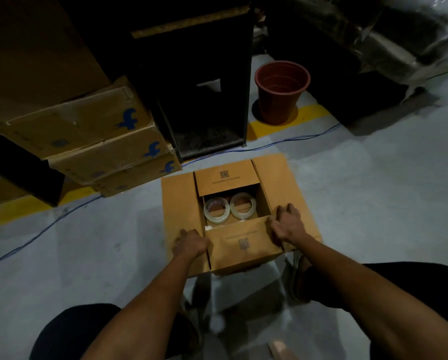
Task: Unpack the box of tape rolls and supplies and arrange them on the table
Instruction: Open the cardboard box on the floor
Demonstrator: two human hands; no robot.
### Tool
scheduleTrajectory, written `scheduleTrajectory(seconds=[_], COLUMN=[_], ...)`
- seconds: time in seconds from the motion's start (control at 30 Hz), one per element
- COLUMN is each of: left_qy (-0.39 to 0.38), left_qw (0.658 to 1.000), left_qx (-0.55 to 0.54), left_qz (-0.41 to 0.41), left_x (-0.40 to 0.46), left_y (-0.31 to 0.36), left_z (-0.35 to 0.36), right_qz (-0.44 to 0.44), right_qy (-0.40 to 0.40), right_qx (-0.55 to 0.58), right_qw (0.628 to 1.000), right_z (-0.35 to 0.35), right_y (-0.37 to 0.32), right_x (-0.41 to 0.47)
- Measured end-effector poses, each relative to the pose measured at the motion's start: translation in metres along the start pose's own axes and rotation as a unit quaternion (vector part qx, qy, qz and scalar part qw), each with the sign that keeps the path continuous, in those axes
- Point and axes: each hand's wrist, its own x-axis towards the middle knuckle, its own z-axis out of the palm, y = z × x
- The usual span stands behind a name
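A brown cardboard box (177, 203) sits on the grey floor in front of me with its flaps spread open. Inside it lie two clear tape rolls side by side, the left roll (216, 209) and the right roll (242, 205). My left hand (190, 242) grips the near left edge of the box beside the near flap (243, 242). My right hand (286, 224) grips the near right corner of the opening, fingers curled over the flap's edge. What lies deeper in the box is hidden.
A stack of worn cardboard boxes (87, 141) stands at the left. A dark metal cabinet (204, 100) is behind the box, a brown plastic pot (282, 92) to its right. A blue cable (62, 219) runs across the floor, over a yellow line (23, 209).
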Motion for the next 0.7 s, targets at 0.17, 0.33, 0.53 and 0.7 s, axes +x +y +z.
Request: scheduleTrajectory(seconds=[0.17,0.33,0.53,0.7], left_qy=[-0.029,-0.05,-0.097,-0.035], left_qw=[0.979,0.953,0.954,0.991], left_qx=[-0.204,-0.298,-0.283,-0.103], left_qz=[0.007,-0.005,0.019,0.081], left_x=[0.019,0.037,0.025,0.002], left_y=[0.003,-0.01,-0.008,-0.004], left_z=[0.008,0.023,0.026,0.032], right_qz=[0.014,0.012,0.02,-0.011], right_qy=[-0.055,-0.087,-0.105,-0.082], right_qx=[0.114,0.17,0.216,0.122], right_qw=[0.992,0.982,0.97,0.989], right_z=[0.009,0.013,0.014,0.015], right_y=[-0.007,-0.002,-0.001,-0.001], right_x=[0.001,0.007,0.008,0.003])
